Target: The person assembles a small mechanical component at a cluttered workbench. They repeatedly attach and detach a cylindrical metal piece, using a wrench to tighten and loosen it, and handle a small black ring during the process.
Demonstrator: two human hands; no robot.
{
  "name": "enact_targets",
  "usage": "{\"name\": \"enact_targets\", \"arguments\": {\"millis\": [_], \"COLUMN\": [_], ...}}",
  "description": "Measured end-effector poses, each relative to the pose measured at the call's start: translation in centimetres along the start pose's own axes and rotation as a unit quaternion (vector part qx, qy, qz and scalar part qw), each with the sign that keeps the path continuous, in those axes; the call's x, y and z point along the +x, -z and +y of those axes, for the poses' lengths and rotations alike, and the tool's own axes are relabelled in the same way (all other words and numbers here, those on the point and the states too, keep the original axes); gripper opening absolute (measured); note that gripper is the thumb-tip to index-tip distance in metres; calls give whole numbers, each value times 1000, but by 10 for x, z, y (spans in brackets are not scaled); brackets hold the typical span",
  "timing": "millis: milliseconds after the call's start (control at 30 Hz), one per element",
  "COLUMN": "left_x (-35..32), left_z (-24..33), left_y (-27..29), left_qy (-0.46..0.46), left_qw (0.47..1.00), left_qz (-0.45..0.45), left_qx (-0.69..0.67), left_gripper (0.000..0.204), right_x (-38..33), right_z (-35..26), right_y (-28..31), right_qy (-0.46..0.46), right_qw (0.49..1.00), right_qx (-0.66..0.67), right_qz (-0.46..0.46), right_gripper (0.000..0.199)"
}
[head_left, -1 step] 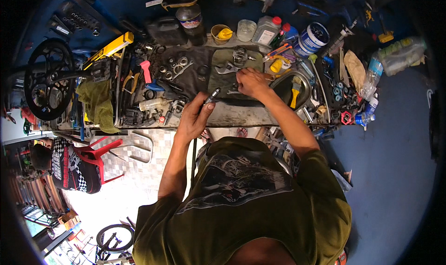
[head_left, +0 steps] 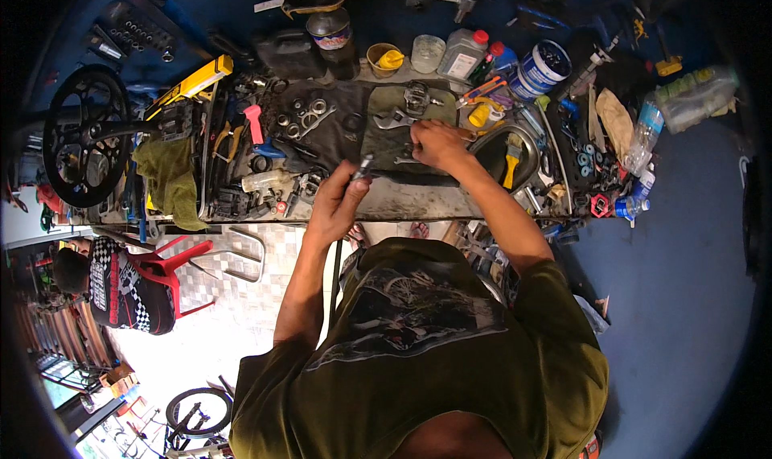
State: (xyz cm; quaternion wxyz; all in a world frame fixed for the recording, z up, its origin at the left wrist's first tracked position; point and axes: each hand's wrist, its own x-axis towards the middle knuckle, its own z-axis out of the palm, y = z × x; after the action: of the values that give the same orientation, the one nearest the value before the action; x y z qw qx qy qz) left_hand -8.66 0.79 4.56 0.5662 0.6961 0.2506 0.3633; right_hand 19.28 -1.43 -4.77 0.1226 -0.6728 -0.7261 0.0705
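My left hand (head_left: pixel 338 204) is closed around a short, shiny metal spindle-like part (head_left: pixel 364 168), which sticks up between thumb and fingers at the bench's front edge. On the green part of the work mat (head_left: pixel 378 148), my right hand (head_left: pixel 439 144) rests with its fingers curled downward. Whatever those fingers grip is hidden under them. An adjustable wrench (head_left: pixel 393 119) lies just left of the right hand's knuckles. Behind it sits a metal bicycle pedal (head_left: pixel 416 98) with its axle pointing right. Several metal rings (head_left: pixel 303 115) lie on the dark left part of the mat.
A crankset (head_left: pixel 88 133) and a green rag (head_left: pixel 170 177) occupy the left end. Along the back stand a tub (head_left: pixel 330 32), a bottle (head_left: pixel 464 57) and a blue-white bucket (head_left: pixel 540 69). A yellow brush (head_left: pixel 511 161) lies in a tray at right. Another person (head_left: pixel 121 286) sits behind, at left.
The metal part in my left hand has turned slightly and points more upright. My right hand stays nearly where it was.
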Motion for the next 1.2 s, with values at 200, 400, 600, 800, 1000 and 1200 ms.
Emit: {"name": "enact_targets", "arguments": {"millis": [200, 400, 600, 800, 1000, 1200], "left_x": [14, 25, 32, 27, 17, 19], "left_z": [13, 46, 48, 46, 30, 36], "left_y": [-6, -9, -15, -6, -4, -4], "left_qy": [-46, 0, -2, 15, 16, -16], "left_qw": [846, 740, 740, 990, 999, 997], "left_qz": [-32, -13, -29, -6, 7, -3], "left_qx": [-531, -672, -672, -137, 27, 78], "left_gripper": [38, 40, 41, 30, 24, 22], "right_x": [2, -3, 0, -20, -33, -34], "right_z": [17, -28, -54, -91, -127, -124], "right_y": [-6, 50, 85, 155, 204, 192], "right_qy": [-105, -112, -77, -96, -33, 2], "right_qw": [932, 810, 894, 874, 924, 925], "right_qx": [330, 563, 410, 470, 372, 366], "right_qz": [106, 119, 165, 73, 75, 104], "right_gripper": [21, 19, 19, 17, 15, 15]}}
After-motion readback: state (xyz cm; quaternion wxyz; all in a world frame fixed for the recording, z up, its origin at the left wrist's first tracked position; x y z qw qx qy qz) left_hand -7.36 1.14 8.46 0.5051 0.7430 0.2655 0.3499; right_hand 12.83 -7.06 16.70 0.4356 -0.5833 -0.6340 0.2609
